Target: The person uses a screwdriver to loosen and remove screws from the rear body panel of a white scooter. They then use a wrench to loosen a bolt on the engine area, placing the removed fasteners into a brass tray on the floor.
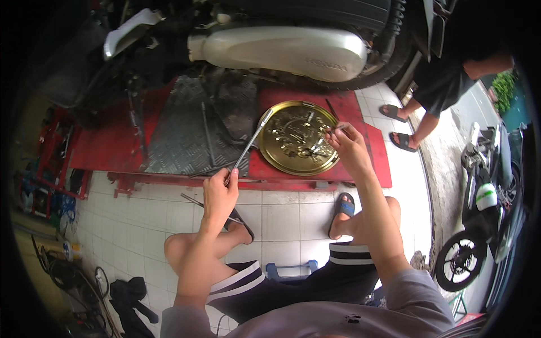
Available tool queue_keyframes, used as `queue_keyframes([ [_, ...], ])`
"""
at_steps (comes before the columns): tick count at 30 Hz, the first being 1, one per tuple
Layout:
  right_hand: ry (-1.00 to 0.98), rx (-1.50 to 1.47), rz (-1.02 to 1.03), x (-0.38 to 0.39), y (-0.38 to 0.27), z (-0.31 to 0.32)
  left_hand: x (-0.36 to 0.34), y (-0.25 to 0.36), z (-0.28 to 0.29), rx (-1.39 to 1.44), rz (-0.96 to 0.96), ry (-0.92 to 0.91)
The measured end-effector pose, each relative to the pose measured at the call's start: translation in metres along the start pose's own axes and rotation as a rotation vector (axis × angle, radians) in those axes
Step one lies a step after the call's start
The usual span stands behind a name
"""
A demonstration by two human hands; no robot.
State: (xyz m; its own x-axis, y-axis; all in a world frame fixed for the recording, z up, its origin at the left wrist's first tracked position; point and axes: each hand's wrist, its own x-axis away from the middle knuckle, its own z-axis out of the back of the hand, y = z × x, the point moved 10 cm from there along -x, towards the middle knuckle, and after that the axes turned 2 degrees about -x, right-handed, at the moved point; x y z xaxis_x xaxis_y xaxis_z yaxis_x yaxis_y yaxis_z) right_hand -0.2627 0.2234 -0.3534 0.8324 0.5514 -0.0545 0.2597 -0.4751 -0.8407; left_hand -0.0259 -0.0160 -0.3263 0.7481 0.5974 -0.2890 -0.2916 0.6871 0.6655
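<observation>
My left hand (220, 194) is closed around the lower end of a long, thin, bent metal socket wrench (248, 145). Its socket end points up and away, over the left rim of a round gold tray (298, 170). Small loose metal parts (301, 138) lie in that tray, too small to tell apart. At the tray's right side, my right hand (351, 147) pinches a small dark piece (333, 129) between thumb and fingers; its kind is not clear. The two hands are apart, both above the near part of the red lift platform (366, 152).
A scooter with a silver engine cover (282, 50) stands over the platform's far side. A metal rod (208, 132) lies on the grey checkered plate (174, 135). Another person's sandaled feet (403, 141) are at right, near a parked motorbike (479, 197). Cables (73, 276) lie lower left.
</observation>
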Motion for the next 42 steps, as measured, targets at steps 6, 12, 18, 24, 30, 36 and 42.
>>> queue_keyframes([
  [6,0.04,-0.064,0.095,-0.007,-0.018,0.023,0.013,0.06,-0.034,0.151,-0.203,-0.183],
  [12,0.022,-0.106,0.102,-0.002,-0.025,0.026,0.005,0.076,-0.043,0.14,-0.217,-0.214],
  [18,0.01,-0.108,0.09,0.003,-0.026,0.027,0.003,0.091,-0.058,0.194,-0.264,-0.228],
  [24,0.043,-0.117,0.112,0.009,-0.037,0.034,0.004,0.101,-0.07,0.22,-0.26,-0.242],
  [30,0.027,0.055,0.149,0.015,-0.049,0.033,0.006,0.103,-0.078,0.229,-0.25,-0.289],
  [36,0.01,0.202,0.094,0.014,-0.042,0.039,0.006,0.098,-0.09,0.224,-0.223,-0.374],
  [42,0.101,-0.047,0.116,0.01,-0.033,0.036,0.015,0.1,-0.114,0.325,-0.167,-0.43],
])
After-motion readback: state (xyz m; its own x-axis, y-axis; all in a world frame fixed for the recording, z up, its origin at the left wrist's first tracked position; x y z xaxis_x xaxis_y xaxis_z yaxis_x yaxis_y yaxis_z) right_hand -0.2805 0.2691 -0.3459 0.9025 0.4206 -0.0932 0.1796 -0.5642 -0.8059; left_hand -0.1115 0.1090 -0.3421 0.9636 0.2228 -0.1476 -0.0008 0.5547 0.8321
